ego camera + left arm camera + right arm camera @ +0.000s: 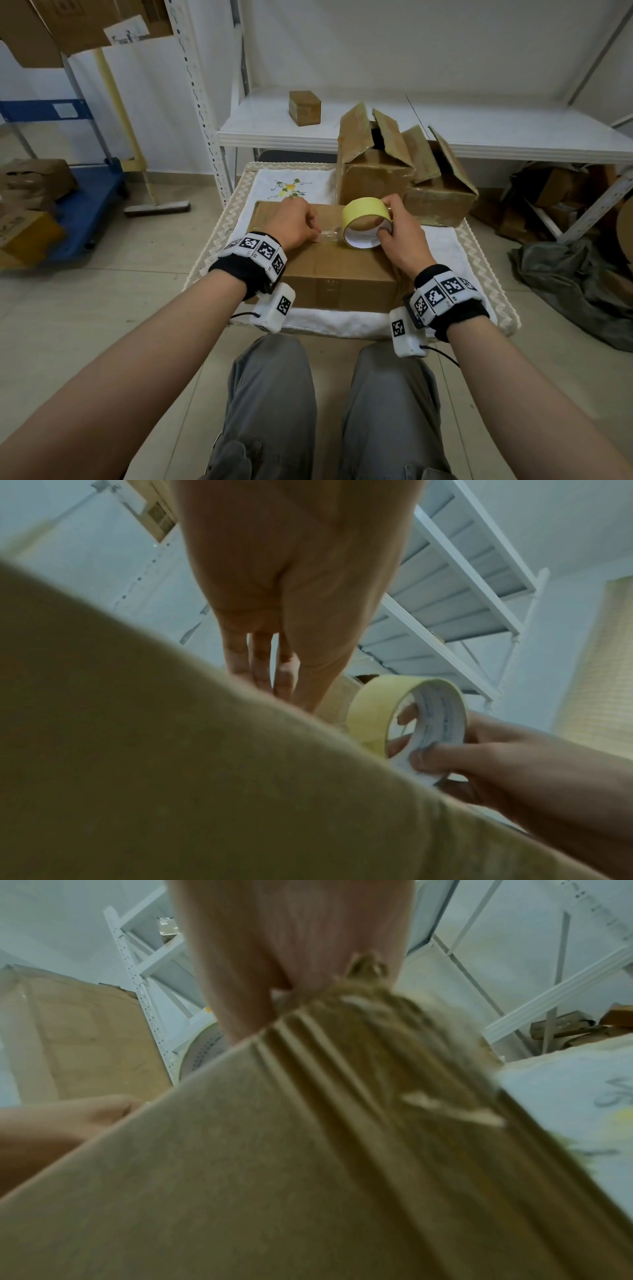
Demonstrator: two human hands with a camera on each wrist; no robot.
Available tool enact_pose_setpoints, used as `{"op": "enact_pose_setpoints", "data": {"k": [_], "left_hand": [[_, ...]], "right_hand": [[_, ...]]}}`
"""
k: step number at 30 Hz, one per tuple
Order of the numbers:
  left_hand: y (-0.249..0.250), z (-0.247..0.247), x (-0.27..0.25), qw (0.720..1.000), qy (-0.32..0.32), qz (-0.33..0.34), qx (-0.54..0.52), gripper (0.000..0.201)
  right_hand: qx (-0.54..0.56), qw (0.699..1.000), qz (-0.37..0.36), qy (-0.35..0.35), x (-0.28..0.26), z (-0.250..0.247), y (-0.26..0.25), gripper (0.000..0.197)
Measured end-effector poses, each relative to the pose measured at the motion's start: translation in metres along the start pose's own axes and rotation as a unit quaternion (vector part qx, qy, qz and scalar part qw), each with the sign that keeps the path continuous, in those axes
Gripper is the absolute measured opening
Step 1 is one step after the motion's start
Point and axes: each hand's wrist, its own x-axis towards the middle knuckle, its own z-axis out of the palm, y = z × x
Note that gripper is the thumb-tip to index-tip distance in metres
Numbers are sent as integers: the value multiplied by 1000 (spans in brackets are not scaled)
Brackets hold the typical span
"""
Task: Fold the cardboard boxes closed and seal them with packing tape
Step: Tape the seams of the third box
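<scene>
While the closed box (329, 260) sits flat on the near half of the cloth-covered table (442, 246), the tape is only just starting across its top. Left hand (294, 222) is down on the lid, fingers curled, thumb and forefinger pinching the free end of the clear strip (327, 236) onto the cardboard. Right hand (394, 229) has the tape roll (364, 222) just to the right of it, thumb on the near rim, fingers hooked over the top and into the core, roll tipped on edge above the lid.

Here's the danger, as I read it: that pinned end looks short, so a hard pull to the right could peel it straight off the cardboard. Let the strip go slack and it may twist or stick to itself. Drift off the seam and the flaps won't be held; the seam itself I can't make out under the hands.

Farther right, two open boxes (404, 171) wait with flaps up, close enough for a swinging roll to clip. A small box (305, 108) sits on the far shelf (513, 133).
</scene>
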Motion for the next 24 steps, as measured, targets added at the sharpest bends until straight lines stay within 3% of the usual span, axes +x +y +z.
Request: {"op": "enact_pose_setpoints", "data": {"k": [7, 15, 24], "left_hand": [[19, 12, 6, 999, -16, 30, 34, 4], [13, 7, 2, 999, -2, 51, 14, 18], [19, 5, -2, 999, -18, 31, 19, 11]], "right_hand": [[-16, 1000, 14, -8, -2, 4, 0, 39], [77, 997, -2, 28, -6, 8, 8, 27], [67, 998, -13, 18, -4, 9, 10, 25]]}}
